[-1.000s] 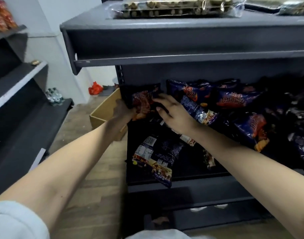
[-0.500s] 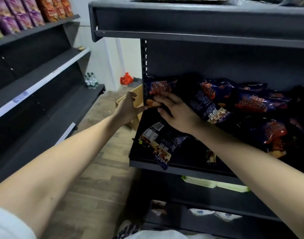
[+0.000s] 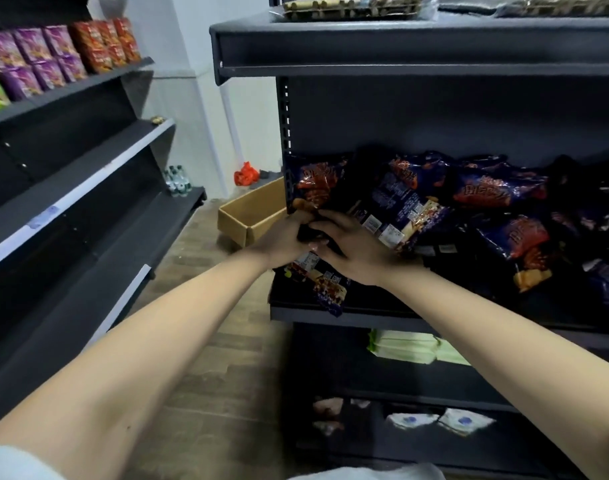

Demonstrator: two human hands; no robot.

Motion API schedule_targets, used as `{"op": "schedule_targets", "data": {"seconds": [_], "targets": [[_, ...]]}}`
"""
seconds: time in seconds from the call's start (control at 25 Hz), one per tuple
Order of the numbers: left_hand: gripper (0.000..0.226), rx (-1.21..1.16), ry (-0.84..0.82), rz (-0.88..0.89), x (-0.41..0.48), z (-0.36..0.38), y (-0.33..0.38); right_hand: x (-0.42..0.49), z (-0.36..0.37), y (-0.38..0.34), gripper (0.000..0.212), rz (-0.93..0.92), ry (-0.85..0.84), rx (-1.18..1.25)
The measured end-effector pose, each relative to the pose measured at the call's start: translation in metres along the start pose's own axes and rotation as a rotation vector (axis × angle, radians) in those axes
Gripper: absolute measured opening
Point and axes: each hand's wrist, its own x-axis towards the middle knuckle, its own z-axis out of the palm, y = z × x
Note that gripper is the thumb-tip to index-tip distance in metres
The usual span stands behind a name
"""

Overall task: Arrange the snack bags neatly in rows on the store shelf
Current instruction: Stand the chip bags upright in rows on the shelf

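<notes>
Dark-blue snack bag [image 3: 315, 183] stands upright at the shelf's [image 3: 330, 315] left end, its long axis vertical. Both hands meet at its bottom edge: left hand [image 3: 284, 237] and right hand [image 3: 353, 249] curled, apparently pinching it.

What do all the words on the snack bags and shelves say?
None can be read for sure.
Dark blue snack bags: big orange lettering, too blurred.
Back-of-bag labels: too small.
Purple packs and red packs on the left shelf: blurred.
Shelf-edge tag: unreadable.
</notes>
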Motion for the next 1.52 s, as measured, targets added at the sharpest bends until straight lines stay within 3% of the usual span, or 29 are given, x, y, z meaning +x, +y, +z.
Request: {"op": "schedule_targets", "data": {"seconds": [0.16,0.32,0.44,0.72,0.96,1.16,1.32,1.4,1.52], "targets": [[0.056,0.033,-0.007,-0.119,-0.026,0.014,-0.004,-0.027,-0.009,-0.006,0.046,0.127,0.030,0.014],[0.068,0.091,-0.038,-0.121,-0.060,0.022,-0.021,-0.050,-0.009,-0.010,0.080,0.116,-0.107,-0.292],[0.081,0.068,-0.107,-0.047,-0.078,0.031,-0.023,-0.064,0.005,-0.015,0.090,0.181,-0.195,-0.437],[0.102,0.306,-0.068,0.008,-0.064,0.049,-0.030,-0.057,0.022,-0.018,0.091,0.254,-0.215,-0.486],[0.107,0.296,-0.112,-0.064,-0.056,0.047,-0.034,-0.044,0.015,-0.007,0.080,0.195,-0.294,-0.445],[0.090,0.366,-0.104,-0.039,-0.060,0.013,-0.011,-0.056,0.015,-0.002,0.075,0.212,-0.214,-0.235],[0.076,0.302,0.050,0.128,-0.052,-0.004,-0.010,-0.062,0.014,-0.001,0.069,0.288,-0.011,0.016],[0.077,0.179,0.152,0.180,-0.043,-0.011,-0.009,-0.060,0.011,-0.003,0.062,0.344,0.086,0.156],[0.071,-0.177,0.250,0.075,-0.032,-0.022,0.003,-0.051,0.000,-0.013,0.048,0.414,0.304,0.485]]}}
